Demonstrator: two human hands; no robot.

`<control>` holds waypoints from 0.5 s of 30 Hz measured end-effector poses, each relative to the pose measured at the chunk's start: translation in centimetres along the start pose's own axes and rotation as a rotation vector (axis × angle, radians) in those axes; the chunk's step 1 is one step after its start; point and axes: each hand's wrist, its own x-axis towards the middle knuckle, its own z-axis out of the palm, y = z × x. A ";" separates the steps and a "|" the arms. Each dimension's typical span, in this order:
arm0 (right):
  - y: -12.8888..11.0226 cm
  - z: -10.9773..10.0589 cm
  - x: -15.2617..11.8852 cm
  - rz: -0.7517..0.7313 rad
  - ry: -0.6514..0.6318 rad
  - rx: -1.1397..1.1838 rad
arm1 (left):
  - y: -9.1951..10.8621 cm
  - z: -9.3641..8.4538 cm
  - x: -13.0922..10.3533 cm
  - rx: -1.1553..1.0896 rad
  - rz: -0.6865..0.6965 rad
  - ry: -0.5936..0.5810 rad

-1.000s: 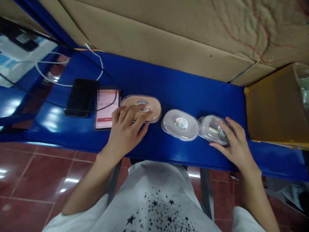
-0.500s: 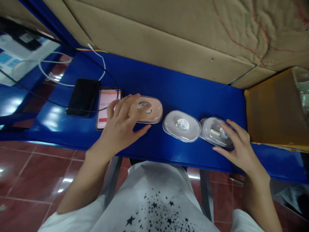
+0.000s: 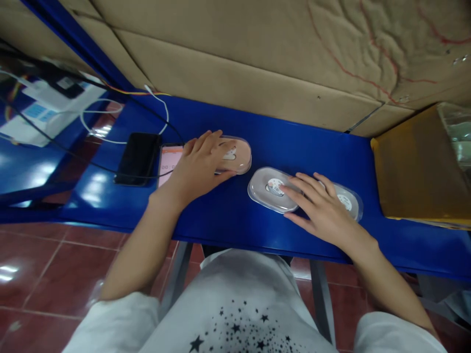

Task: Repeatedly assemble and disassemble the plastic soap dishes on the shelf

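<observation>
An orange-pink oval case [image 3: 243,156] lies on the blue table, with my left hand [image 3: 202,164] spread over its left part, fingers apart. To the right of it sits a grey oval case [image 3: 263,190] with a round white sticker. The fingertips of my right hand [image 3: 318,203] rest on that case's right side, fingers apart. Partly behind my right hand is another grey oval case [image 3: 348,200], also with a round sticker. Under my left wrist, a phone [image 3: 170,157] with a pink and orange screen is partly covered.
A black phone-like device [image 3: 137,159] lies at the left with white and black cables near it. Farther left is a white box-like object [image 3: 55,113]. Brown cardboard [image 3: 228,73] lines the back. A yellow-brown box [image 3: 412,166] stands at the right.
My right hand has moved left, from the rightmost grey case to the middle one. My left hand stays on the orange-pink case. The view has shifted slightly.
</observation>
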 end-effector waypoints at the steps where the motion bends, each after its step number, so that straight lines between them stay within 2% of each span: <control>1: 0.1 -0.1 0.2 -0.002 0.000 0.005 | 0.1 -0.2 0.8 0.008 -0.014 -0.005; 4: 0.6 -0.4 0.5 0.003 -0.004 0.026 | 0.5 -0.9 2.9 0.015 -0.032 -0.017; 7: 0.9 -0.6 0.8 0.003 -0.013 0.055 | 1.1 -1.9 4.1 0.030 -0.026 -0.086; 11: 1.4 -1.1 1.7 0.024 -0.078 0.130 | 1.3 -2.9 4.5 0.041 0.017 -0.148; 15: 2.8 -2.5 2.9 0.005 -0.138 0.310 | 1.1 -3.8 4.5 0.046 0.017 -0.160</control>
